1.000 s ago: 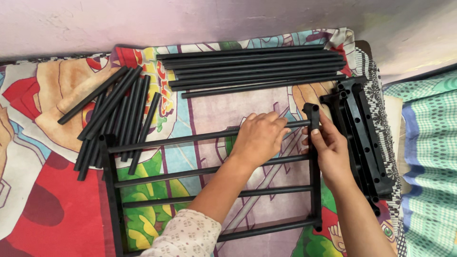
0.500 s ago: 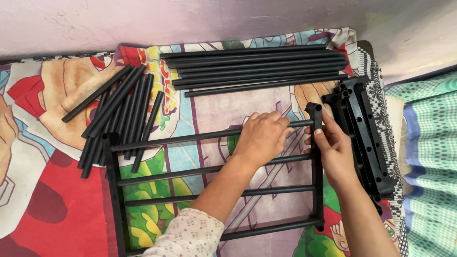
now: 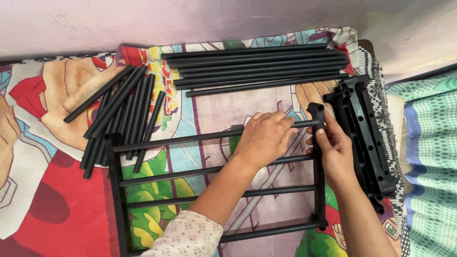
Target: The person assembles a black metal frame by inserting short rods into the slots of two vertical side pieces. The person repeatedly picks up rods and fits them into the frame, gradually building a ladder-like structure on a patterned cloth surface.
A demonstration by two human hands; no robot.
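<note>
Patterned bedsheet (image 3: 200, 109), left hand (image 3: 264, 138) clamped on top black rod (image 3: 190, 139), right hand (image 3: 333, 147) seemingly gripping side rail (image 3: 318, 190)

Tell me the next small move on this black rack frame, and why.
Probably press the top rod fully into the right side bar's socket. The left hand grips that rod near its end, the right hand steadies the bar's top, and the three lower rods already look seated.

Home bedroom, bed with colourful cartoon bedsheet (image 3: 57, 200), plain painted wall (image 3: 190, 19)
</note>
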